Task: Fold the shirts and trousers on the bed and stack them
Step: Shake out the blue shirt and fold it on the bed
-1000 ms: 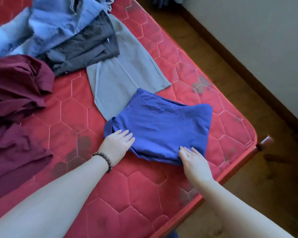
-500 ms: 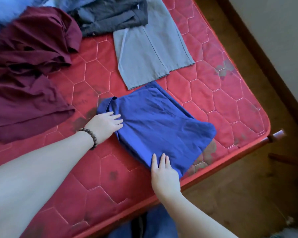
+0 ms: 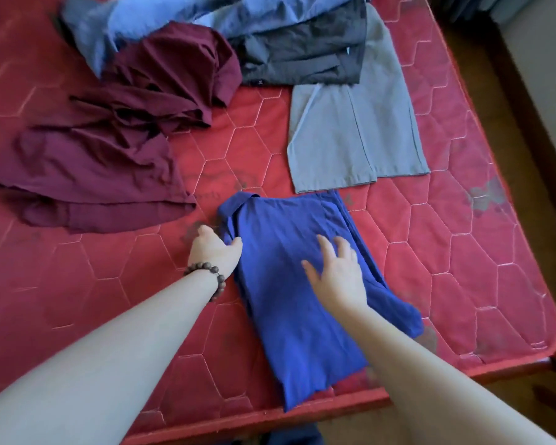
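A folded blue shirt (image 3: 302,316) lies near the front edge of the red mattress (image 3: 109,277), its collar at the far left corner. My left hand (image 3: 214,252), a bead bracelet on its wrist, grips the shirt's left edge just below the collar, thumb on top of the cloth. My right hand (image 3: 337,274) rests flat on the shirt's middle with its fingers spread. A crumpled maroon garment (image 3: 103,155) lies to the left. Grey trousers (image 3: 357,130) lie flat behind the shirt. A dark grey garment (image 3: 302,56) and a light blue one (image 3: 161,20) are piled at the back.
The mattress's right edge (image 3: 527,220) runs along a wooden floor (image 3: 546,155) and a pale wall. Its front edge (image 3: 334,409) is close to me, with a blue cloth just below it.
The blue shirt has turned, its long side now pointing away from me. My right hand moved from its near edge onto its middle. My left hand shifted to the edge by the collar.
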A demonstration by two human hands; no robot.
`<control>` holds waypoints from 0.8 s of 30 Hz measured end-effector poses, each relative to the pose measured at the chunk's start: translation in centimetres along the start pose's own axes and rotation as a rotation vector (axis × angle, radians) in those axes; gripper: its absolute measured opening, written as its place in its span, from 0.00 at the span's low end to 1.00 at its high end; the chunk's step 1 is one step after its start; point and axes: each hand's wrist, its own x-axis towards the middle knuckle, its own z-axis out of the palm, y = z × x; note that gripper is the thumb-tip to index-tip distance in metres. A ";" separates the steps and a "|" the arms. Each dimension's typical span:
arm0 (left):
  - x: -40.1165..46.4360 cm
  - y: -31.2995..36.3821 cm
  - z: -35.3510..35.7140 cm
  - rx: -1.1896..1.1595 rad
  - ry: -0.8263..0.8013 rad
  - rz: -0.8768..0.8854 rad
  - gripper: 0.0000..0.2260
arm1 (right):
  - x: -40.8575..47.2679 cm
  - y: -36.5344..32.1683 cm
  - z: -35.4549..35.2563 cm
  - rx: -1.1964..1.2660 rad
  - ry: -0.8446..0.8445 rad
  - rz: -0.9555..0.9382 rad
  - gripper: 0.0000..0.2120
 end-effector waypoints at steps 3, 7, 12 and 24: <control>2.0 0.6 1.1 -0.215 -0.048 -0.222 0.20 | 6.9 1.7 -1.9 0.157 0.032 0.106 0.32; 3.7 0.6 2.7 -0.482 -0.131 -0.324 0.22 | 12.1 2.4 -2.0 0.144 -0.119 0.198 0.36; 4.0 1.1 3.3 -0.532 -0.064 -0.132 0.12 | 13.7 2.1 -1.5 0.198 -0.173 0.185 0.25; 10.6 1.7 -3.6 -0.584 0.048 0.091 0.36 | 15.7 -1.7 -2.8 0.178 0.078 -0.033 0.34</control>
